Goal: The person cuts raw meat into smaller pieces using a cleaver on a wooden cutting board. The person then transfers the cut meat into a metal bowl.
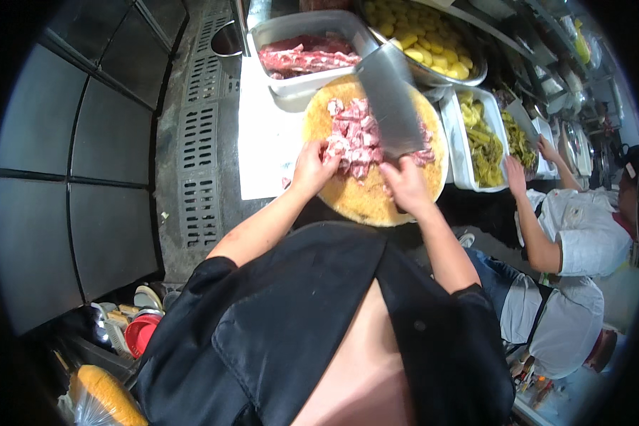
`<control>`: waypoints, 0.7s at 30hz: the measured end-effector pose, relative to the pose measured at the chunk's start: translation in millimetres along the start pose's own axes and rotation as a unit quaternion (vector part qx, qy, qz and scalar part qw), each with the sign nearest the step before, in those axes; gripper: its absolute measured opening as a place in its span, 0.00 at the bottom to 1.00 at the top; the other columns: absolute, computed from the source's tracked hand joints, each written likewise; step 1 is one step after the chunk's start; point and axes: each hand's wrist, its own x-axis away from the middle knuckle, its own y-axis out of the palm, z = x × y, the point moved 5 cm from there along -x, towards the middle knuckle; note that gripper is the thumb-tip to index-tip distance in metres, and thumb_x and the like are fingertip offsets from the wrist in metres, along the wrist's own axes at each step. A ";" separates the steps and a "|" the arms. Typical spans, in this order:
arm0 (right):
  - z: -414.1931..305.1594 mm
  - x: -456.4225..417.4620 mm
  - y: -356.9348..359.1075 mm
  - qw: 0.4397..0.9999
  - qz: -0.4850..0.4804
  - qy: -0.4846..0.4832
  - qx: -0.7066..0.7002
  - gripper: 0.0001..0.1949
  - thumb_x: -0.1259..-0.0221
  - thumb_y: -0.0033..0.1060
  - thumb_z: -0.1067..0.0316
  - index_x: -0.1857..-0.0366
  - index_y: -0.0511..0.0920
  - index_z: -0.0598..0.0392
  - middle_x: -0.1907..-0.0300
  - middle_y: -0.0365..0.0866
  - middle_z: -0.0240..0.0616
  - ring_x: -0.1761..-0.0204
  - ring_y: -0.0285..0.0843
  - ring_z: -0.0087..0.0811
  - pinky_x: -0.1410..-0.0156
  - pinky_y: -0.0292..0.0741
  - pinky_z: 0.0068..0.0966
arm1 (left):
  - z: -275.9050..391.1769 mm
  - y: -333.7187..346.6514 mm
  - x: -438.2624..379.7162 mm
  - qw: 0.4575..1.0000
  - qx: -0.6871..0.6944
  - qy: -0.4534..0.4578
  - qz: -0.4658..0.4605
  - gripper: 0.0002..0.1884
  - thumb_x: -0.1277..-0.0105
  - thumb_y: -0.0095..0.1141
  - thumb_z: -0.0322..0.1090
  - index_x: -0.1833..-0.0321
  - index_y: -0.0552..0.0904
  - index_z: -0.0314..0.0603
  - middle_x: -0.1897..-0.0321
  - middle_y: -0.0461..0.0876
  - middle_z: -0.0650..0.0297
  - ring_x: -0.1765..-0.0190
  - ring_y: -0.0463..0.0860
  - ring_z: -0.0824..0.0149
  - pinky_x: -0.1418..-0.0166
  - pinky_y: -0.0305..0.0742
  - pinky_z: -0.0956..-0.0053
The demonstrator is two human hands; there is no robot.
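Note:
My right hand grips a broad-bladed cleaver, its blade slightly blurred and raised over the right part of a round chopping block. Chopped raw meat, with bits of bone or fat, lies heaped across the block. At the pile's near left edge, my left hand has its fingers and thumb around some pieces. The blade hides part of the meat behind it. More chopped pieces show to the right of the blade.
Behind the block stands a white tub holding large raw meat pieces. Peeled potatoes fill a metal basin. Rightward, a white tray holds pickled greens. Beside it are a co-worker's hands. A white board lies left.

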 end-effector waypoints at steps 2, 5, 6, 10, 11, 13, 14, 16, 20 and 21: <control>-79.2 4.3 -63.0 0.986 0.120 -0.055 -0.105 0.14 0.24 0.61 0.58 0.55 0.73 0.59 0.72 0.78 0.35 0.75 0.78 0.23 0.71 0.77 0.23 | 13.8 -7.2 -6.6 1.000 -0.002 -0.012 0.005 0.23 0.41 0.71 0.41 0.49 0.83 0.30 0.56 0.84 0.46 0.54 0.85 0.49 0.47 0.80 0.59; -190.6 33.1 -124.4 0.869 0.242 -0.359 -0.239 0.18 0.18 0.48 0.51 0.65 0.72 0.55 0.75 0.78 0.35 0.76 0.78 0.25 0.70 0.76 0.23 | 12.4 -16.6 -0.1 0.997 -0.077 -0.004 0.018 0.25 0.37 0.73 0.44 0.48 0.81 0.30 0.63 0.88 0.53 0.60 0.88 0.62 0.54 0.83 0.67; -185.9 35.9 -122.6 0.849 0.261 -0.356 -0.289 0.21 0.17 0.45 0.48 0.64 0.74 0.55 0.74 0.79 0.36 0.76 0.78 0.26 0.70 0.76 0.24 | 4.9 -13.9 0.0 0.999 -0.048 -0.012 0.011 0.24 0.36 0.72 0.45 0.50 0.82 0.29 0.65 0.88 0.54 0.62 0.88 0.63 0.56 0.82 0.67; 3.8 11.7 14.2 0.970 0.107 -0.198 -0.090 0.16 0.23 0.53 0.55 0.51 0.74 0.60 0.67 0.82 0.44 0.68 0.82 0.35 0.61 0.79 0.32 | 6.2 -2.9 -8.5 0.999 -0.038 -0.008 0.009 0.22 0.35 0.71 0.45 0.53 0.83 0.29 0.68 0.88 0.57 0.64 0.88 0.66 0.57 0.82 0.69; 50.3 11.7 55.1 0.982 0.000 -0.083 0.171 0.16 0.25 0.57 0.58 0.47 0.73 0.61 0.65 0.83 0.46 0.66 0.84 0.37 0.59 0.80 0.34 | 5.1 -1.0 -8.7 1.000 -0.026 -0.013 0.003 0.22 0.36 0.71 0.45 0.54 0.84 0.29 0.64 0.87 0.53 0.61 0.87 0.60 0.53 0.81 0.65; 59.0 14.0 68.9 0.985 -0.120 0.065 0.107 0.21 0.30 0.65 0.64 0.39 0.73 0.64 0.60 0.85 0.51 0.61 0.87 0.41 0.53 0.82 0.39 | 0.1 -3.4 -9.5 1.000 -0.005 -0.022 -0.003 0.22 0.39 0.71 0.46 0.55 0.85 0.31 0.57 0.84 0.44 0.53 0.85 0.47 0.45 0.79 0.58; 28.1 11.3 53.0 0.987 -0.120 0.096 0.054 0.21 0.30 0.66 0.64 0.41 0.74 0.64 0.62 0.85 0.50 0.65 0.86 0.39 0.58 0.82 0.37 | -2.2 -8.2 -3.5 0.999 0.007 -0.036 -0.001 0.22 0.40 0.72 0.46 0.56 0.85 0.31 0.58 0.84 0.45 0.53 0.85 0.48 0.46 0.80 0.59; 4.5 21.2 33.7 0.989 -0.079 0.125 -0.005 0.19 0.32 0.69 0.61 0.49 0.76 0.66 0.66 0.83 0.46 0.76 0.81 0.30 0.71 0.77 0.32 | -1.5 -13.8 5.4 0.999 0.023 -0.049 0.003 0.22 0.41 0.73 0.45 0.57 0.84 0.31 0.60 0.83 0.47 0.54 0.84 0.50 0.47 0.80 0.60; -60.1 21.9 -24.6 0.990 0.061 -0.030 -0.127 0.10 0.28 0.66 0.67 0.58 0.75 0.60 0.68 0.80 0.33 0.73 0.75 0.20 0.69 0.75 0.21 | -2.3 -19.7 7.9 0.997 0.023 -0.064 0.021 0.20 0.42 0.75 0.42 0.62 0.81 0.32 0.63 0.81 0.50 0.59 0.83 0.53 0.51 0.79 0.62; -86.5 29.9 -36.2 0.970 0.109 -0.081 -0.200 0.06 0.25 0.61 0.69 0.59 0.75 0.59 0.71 0.78 0.31 0.74 0.74 0.19 0.69 0.74 0.19 | -1.4 -24.2 12.5 0.998 0.022 -0.058 0.033 0.20 0.42 0.76 0.42 0.63 0.80 0.32 0.63 0.81 0.51 0.60 0.82 0.54 0.52 0.79 0.62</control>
